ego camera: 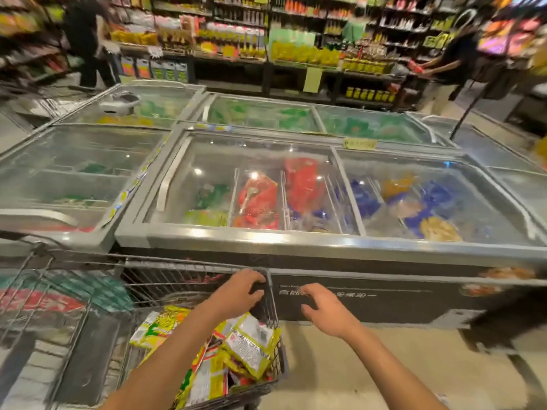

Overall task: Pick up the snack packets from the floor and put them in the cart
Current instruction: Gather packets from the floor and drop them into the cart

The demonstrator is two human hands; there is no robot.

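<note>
Several yellow and silver snack packets [245, 347] lie piled in the wire cart [273, 294] at the lower left. My left hand [236, 294] hovers over the cart's far right corner, fingers spread, holding nothing. My right hand [328, 312] is just outside the cart's right wall, above the floor, fingers apart and empty. No packet shows on the visible floor [399, 377].
A long chest freezer [296, 241] with glass lids stands right in front of the cart, with more freezers to the left and behind it. Stocked shelves [296, 51] line the back. One person [85, 39] stands far left, another [450, 63] far right. A dark object [509, 324] sits at right.
</note>
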